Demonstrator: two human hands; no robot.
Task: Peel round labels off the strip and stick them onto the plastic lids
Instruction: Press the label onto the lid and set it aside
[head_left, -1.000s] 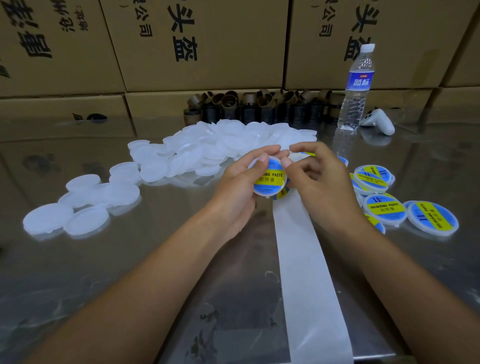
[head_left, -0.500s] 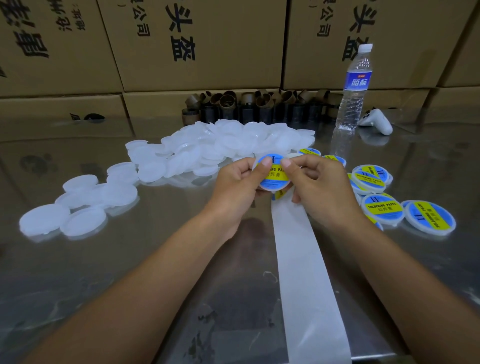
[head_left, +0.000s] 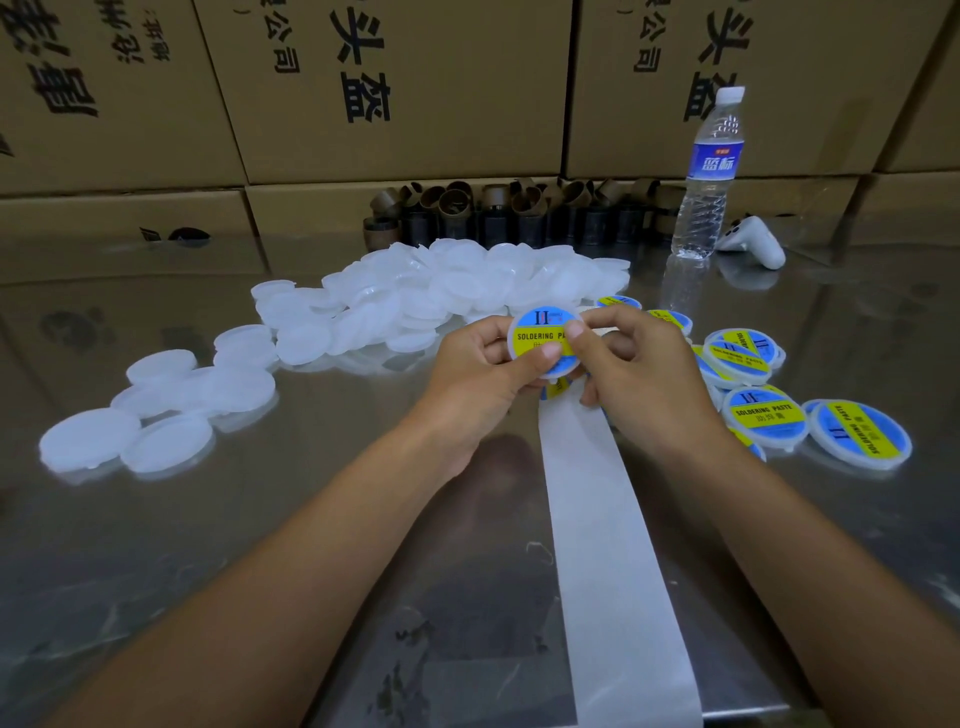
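A round white plastic lid (head_left: 536, 326), already faced with a blue-and-yellow "SOLDERING PASTE" label, is held up at the centre of the frame. It is pinched from both sides, the left hand (head_left: 480, 382) and the right hand (head_left: 641, 376) brought together on it with a thumb of each pressed on the label. Below the hands, a long white backing strip (head_left: 608, 545) is laid down the reflective metal desk (head_left: 311, 545) toward the lower edge. A heap of plain white lids (head_left: 441, 296) is spread across the upper centre, with a smaller cluster (head_left: 171, 415) at the left. Finished lids with labels (head_left: 763, 415) are gathered at the right – some overlapping. A clear water bottle (head_left: 706, 171) is stood at the upper right, before stacked brown cardboard boxes (head_left: 415, 88).
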